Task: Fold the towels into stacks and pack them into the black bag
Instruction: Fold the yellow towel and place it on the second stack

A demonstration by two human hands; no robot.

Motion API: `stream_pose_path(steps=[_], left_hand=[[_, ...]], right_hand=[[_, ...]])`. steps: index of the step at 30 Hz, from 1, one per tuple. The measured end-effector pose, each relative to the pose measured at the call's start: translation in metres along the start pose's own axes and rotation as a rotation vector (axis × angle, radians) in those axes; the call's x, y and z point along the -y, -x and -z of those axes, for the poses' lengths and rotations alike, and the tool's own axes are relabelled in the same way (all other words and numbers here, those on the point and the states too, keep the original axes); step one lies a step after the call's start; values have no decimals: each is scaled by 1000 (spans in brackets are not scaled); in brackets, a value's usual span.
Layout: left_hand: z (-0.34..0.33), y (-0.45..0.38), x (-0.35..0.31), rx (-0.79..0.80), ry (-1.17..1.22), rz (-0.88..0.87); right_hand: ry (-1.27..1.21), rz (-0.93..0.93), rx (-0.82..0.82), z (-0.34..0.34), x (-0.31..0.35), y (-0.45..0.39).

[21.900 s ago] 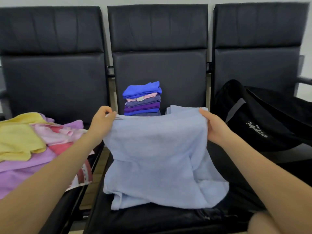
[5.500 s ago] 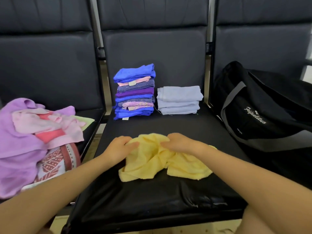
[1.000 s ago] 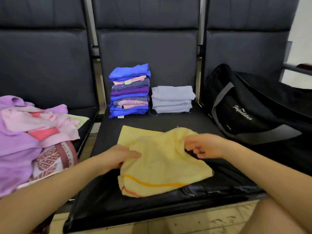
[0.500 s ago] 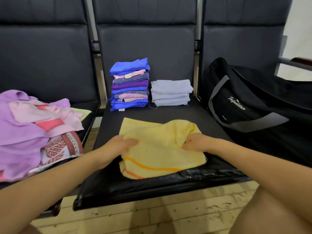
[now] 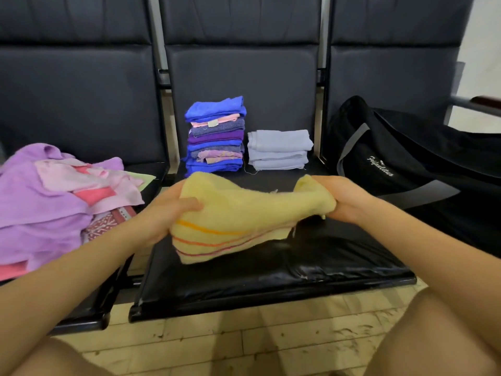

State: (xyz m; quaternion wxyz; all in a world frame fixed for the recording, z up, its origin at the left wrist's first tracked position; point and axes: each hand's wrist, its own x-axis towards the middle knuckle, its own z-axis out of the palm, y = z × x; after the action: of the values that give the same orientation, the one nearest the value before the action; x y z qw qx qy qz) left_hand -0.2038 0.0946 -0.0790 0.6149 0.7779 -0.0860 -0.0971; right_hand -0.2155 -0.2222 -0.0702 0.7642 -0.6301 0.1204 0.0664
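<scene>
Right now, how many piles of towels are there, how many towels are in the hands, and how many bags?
Folded stacks: 2, the colourful stack and the pale blue stack
Unfolded heaps: 1, the purple and pink heap
Towels in hands: 1, the yellow towel
Bags: 1, the black bag
Total: 5

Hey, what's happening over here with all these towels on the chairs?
A person is folding towels on a row of black seats. Their left hand and right hand each grip an end of a yellow towel, held just above the middle seat. Behind it stand a tall folded stack and a short pale blue stack. Unfolded towels lie piled on the left seat, and the black bag sits on the right one.
</scene>
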Motion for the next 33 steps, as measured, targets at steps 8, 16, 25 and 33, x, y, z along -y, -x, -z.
stream_pose_path(steps=[8,16,25,33], left_hand=[[3,5,-8,38,89,68],[-2,-14,17,-145,-108,268],[-40,-9,18,126,-976,-344],[-39,-1,43,603,-1033,-298]], right_hand=[[-260,-43,-21,13,21,19],[113,10,-176,37,-7,-7],[1186,399,-164,10,-35,-13],[1436,570,560,-16,-67,4]])
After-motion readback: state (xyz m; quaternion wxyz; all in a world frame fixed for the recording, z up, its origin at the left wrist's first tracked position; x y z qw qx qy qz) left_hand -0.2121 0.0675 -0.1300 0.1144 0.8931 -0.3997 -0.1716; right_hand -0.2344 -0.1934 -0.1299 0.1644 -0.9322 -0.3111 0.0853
